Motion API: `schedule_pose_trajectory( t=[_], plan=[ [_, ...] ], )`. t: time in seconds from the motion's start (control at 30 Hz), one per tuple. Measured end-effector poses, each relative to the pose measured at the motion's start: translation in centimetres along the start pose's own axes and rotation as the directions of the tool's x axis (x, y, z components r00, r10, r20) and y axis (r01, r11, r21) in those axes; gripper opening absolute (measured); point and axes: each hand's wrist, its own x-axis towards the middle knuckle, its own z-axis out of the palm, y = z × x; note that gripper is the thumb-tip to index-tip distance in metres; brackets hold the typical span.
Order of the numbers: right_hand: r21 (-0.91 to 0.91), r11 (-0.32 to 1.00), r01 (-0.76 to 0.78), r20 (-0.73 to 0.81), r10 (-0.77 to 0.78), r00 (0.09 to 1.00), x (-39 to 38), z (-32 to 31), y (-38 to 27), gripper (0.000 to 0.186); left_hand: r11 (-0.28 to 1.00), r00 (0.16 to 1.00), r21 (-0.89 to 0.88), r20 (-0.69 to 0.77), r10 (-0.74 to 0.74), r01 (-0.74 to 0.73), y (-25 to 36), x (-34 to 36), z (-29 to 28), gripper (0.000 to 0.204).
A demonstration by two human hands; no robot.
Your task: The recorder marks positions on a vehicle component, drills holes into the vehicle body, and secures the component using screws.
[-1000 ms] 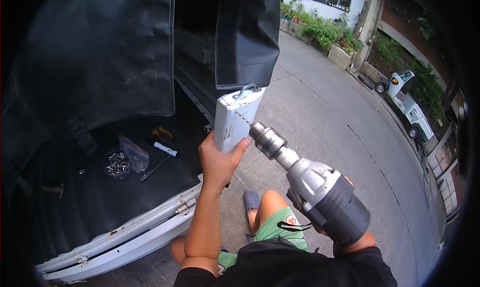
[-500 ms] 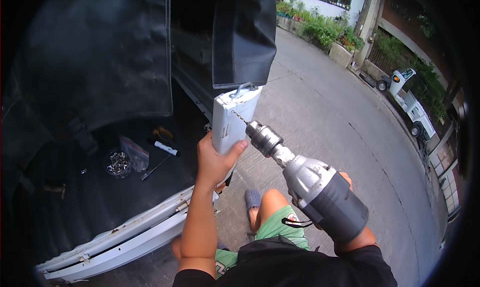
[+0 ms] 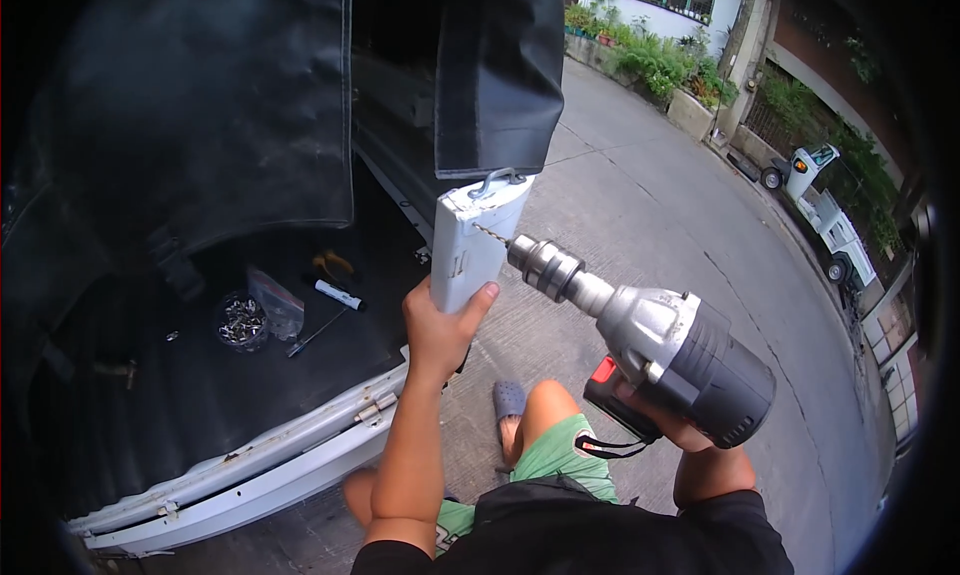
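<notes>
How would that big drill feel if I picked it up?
The drill would probably feel heavy, with its thick metal front and bulky dark housing. It likely won't bend in your hand, because its casing looks hard. The drill bit could snap if pushed sideways, since it's so thin.

The drill (image 3: pixel 700 365) hides much of the right hand (image 3: pixel 684 432), while the white post (image 3: pixel 468 260) covers most fingers of the left hand (image 3: pixel 438 330), which in turn blocks the post's lower part. Whether the drill bit (image 3: pixel 491 235) has entered the post is too small to tell, as are the exact shapes of the metal pieces (image 3: pixel 242 318). The upper edge cuts off the black flap (image 3: pixel 505 85), the lower one the black shirt (image 3: pixel 600 540).
</notes>
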Motion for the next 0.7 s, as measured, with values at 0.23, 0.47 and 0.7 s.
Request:
schedule_pose_trajectory(
  t=[0.23, 0.47, 0.7],
  plan=[
    [-0.321, 0.94, 0.114, 0.142, -0.071, 0.987, 1.1, 0.9, -1.2, 0.042, 0.999, 1.0, -0.042, -0.016, 0.013, -0.014, 0.2, -0.1, 0.0, 0.034],
    [-0.296, 0.952, 0.077, 0.163, -0.029, 0.986, 1.4, 1.4, -2.1, 0.043, 0.999, 0.999, -0.035, -0.015, 0.04, -0.041, -0.7, 0.0, 0.0, 0.035],
    [-0.174, 0.985, 0.014, 0.145, 0.011, 0.989, 1.2, 0.5, -1.8, 0.041, 0.999, 0.999, -0.021, -0.026, 0.044, -0.045, -0.5, 0.0, 0.3, 0.035]
  ],
)
